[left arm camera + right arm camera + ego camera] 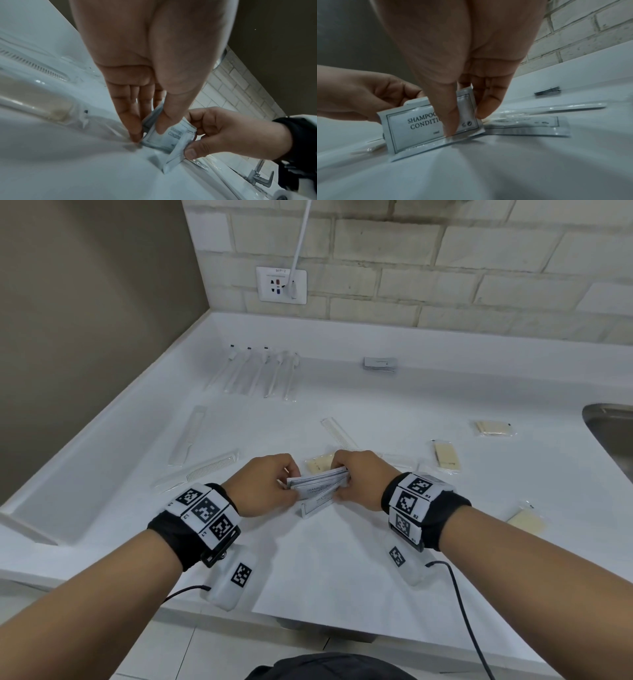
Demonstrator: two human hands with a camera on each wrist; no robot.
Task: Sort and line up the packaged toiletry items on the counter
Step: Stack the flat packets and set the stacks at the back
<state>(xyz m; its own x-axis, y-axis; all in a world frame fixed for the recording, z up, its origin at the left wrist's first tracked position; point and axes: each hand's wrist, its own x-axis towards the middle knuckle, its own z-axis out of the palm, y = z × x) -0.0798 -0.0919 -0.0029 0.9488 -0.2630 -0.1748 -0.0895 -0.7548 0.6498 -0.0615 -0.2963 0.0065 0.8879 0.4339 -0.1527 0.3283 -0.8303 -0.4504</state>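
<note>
Both hands meet at the counter's middle over a small bunch of white shampoo-conditioner sachets (317, 486). My left hand (291, 482) pinches the bunch's left end between thumb and fingers (161, 127). My right hand (339, 482) pinches the right end, with its thumb across the printed front sachet (412, 129). The bunch stands on edge on the white counter (342, 559), and one sachet (315, 506) droops out of its bottom. Another sachet (527, 127) lies flat just behind. A neat stack of sachets (380, 364) sits at the back.
Wrapped toothbrushes (257, 374) lie in a row at the back left. Wrapped combs (190, 436) lie left and centre. Cream packets (493, 429) are scattered to the right, one (320, 463) just behind the hands. A steel sink (613, 433) is at the right edge.
</note>
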